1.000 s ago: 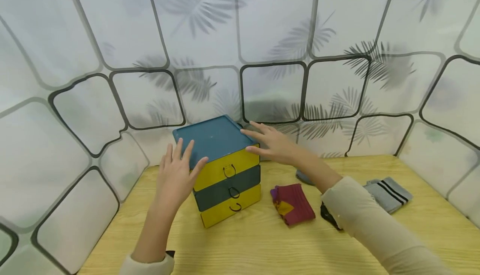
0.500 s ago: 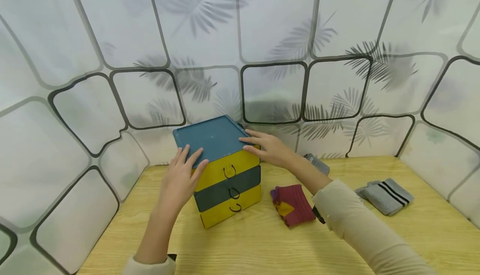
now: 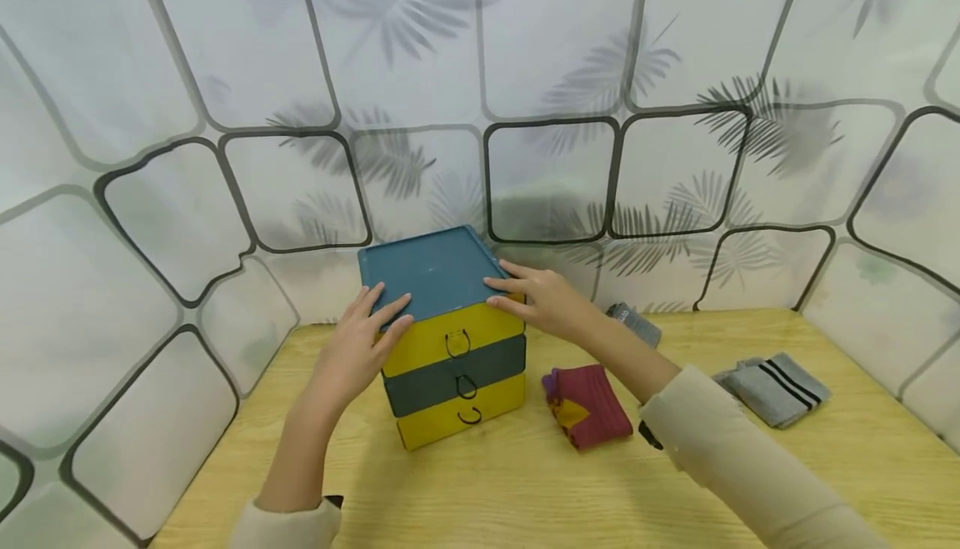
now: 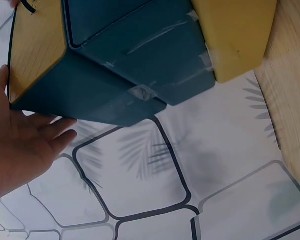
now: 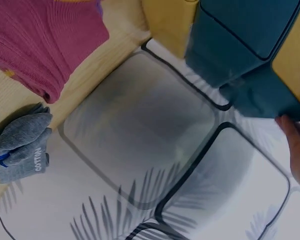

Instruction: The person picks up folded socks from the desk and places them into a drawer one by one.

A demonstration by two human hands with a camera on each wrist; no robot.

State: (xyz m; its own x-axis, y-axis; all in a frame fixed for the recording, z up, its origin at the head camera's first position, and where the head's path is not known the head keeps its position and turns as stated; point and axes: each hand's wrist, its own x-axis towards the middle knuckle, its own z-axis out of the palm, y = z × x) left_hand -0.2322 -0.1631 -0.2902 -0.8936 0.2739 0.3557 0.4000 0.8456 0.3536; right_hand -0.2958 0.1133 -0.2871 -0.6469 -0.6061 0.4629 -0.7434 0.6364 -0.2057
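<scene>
The only writing to be read is the word COTTON on the small grey sock [image 5: 21, 147], seen in the right wrist view; in the head view that same rolled pair [image 3: 634, 322] lies on the desk [image 3: 525, 491] just right of the drawer box, against the patterned backdrop [image 3: 300, 74].

The drawer box [image 3: 442, 328] stands on the desk near the back. It has a teal top, a yellow upper drawer, a dark teal middle one and a yellow bottom one, each with a small dark ring pull. All three drawers sit pushed in, so what they hold cannot be seen.

Both hands rest on the box's top edges. The left hand [image 3: 358, 341] lies at the box's front left corner, fingers straight and slightly spread, tips on the teal lid and thumb near the upper drawer's face; it grips nothing. The right hand [image 3: 542, 299] lies flat at the box's right edge, fingers stretched towards the lid, also holding nothing. The pale sleeve [image 3: 735, 466] runs down from it to the lower right.

Right of the box lies a folded maroon sock [image 3: 588, 407] with a yellow patch, and further right of it a grey striped pair [image 3: 776, 386].
</scene>
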